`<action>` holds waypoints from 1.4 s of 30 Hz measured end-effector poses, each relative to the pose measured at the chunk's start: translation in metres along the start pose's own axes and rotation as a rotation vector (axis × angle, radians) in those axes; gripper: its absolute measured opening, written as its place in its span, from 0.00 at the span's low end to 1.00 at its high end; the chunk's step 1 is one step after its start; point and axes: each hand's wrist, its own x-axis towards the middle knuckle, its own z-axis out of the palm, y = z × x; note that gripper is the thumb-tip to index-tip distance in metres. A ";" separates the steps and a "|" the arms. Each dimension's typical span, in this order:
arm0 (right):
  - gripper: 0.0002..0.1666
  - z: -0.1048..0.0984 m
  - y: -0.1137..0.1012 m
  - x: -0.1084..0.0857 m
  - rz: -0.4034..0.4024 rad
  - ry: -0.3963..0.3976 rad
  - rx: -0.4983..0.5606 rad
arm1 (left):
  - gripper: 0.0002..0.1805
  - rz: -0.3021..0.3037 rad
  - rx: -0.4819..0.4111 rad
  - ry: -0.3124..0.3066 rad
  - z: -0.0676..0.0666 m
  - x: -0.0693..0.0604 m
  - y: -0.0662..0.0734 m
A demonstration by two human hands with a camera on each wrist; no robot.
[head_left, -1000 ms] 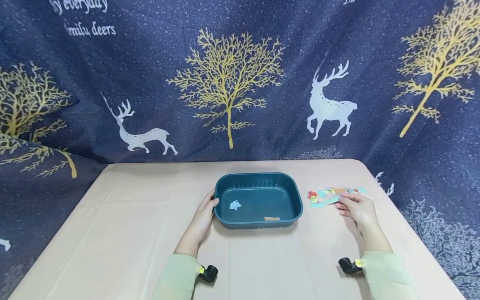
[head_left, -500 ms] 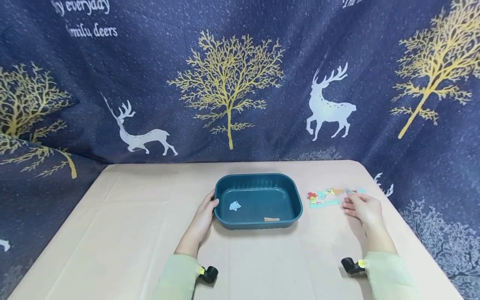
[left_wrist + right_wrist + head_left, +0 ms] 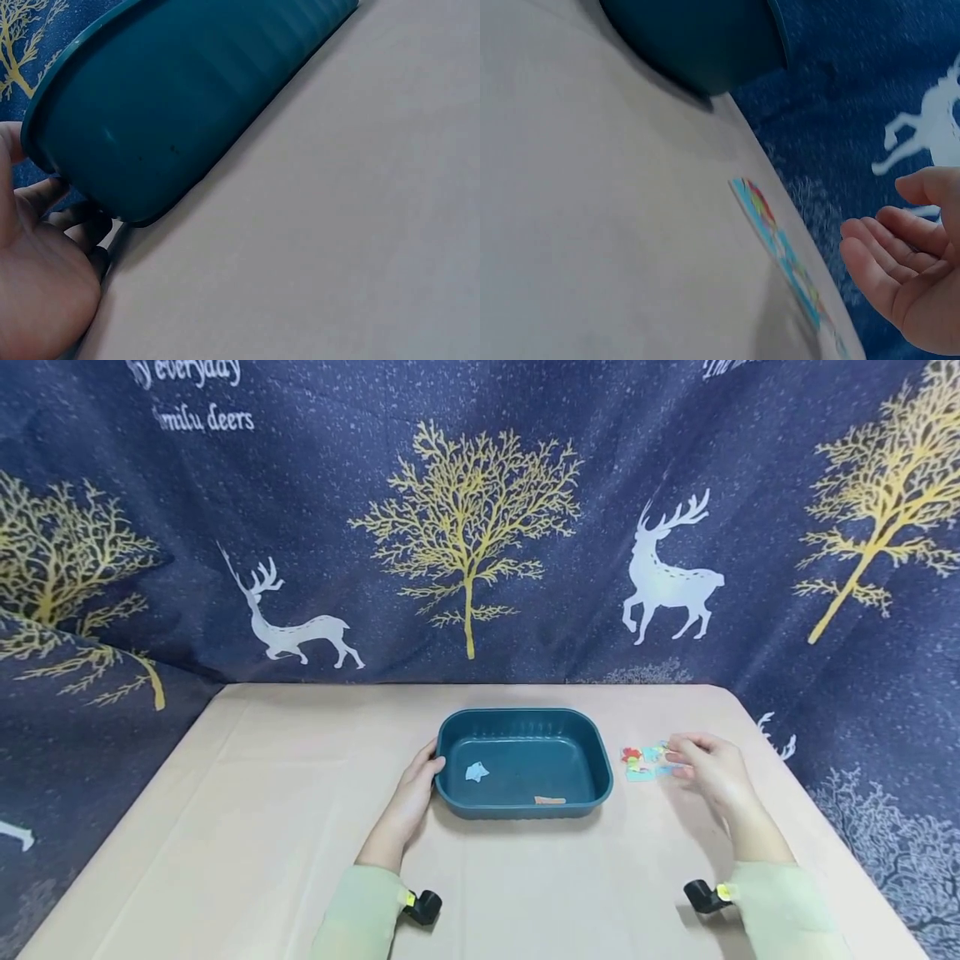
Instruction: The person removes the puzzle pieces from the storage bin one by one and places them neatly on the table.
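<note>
A dark teal plastic tub [image 3: 517,814] stands on the table, its left end gripped by my left hand [image 3: 412,785]. In the left wrist view the thumb of that left hand [image 3: 41,285] lies over the rim, with the fingers around the outside of the tub [image 3: 172,112]. Inside lie a light-blue puzzle piece [image 3: 476,771] and an orange puzzle piece [image 3: 550,800]. My right hand [image 3: 712,772] hovers over a flat, colourful strip of joined puzzle pieces [image 3: 639,766], hiding its right part. The right wrist view shows that right hand [image 3: 911,262] with loosely bent fingers, holding nothing visible.
A pale cloth covers the table [image 3: 247,827]. Behind it hangs a dark blue curtain [image 3: 480,610] printed with deer and trees. Black wrist cameras, one of them the left camera [image 3: 423,907], sit at both sleeves.
My right hand first let go of a puzzle piece at the strip's front row, then shifted right, and now has moved back left and lifted above the pieces. My left hand keeps its grip.
</note>
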 end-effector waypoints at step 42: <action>0.30 0.075 -0.073 0.005 -0.209 -0.287 -0.023 | 0.29 0.014 -0.028 -0.015 -0.001 0.000 0.001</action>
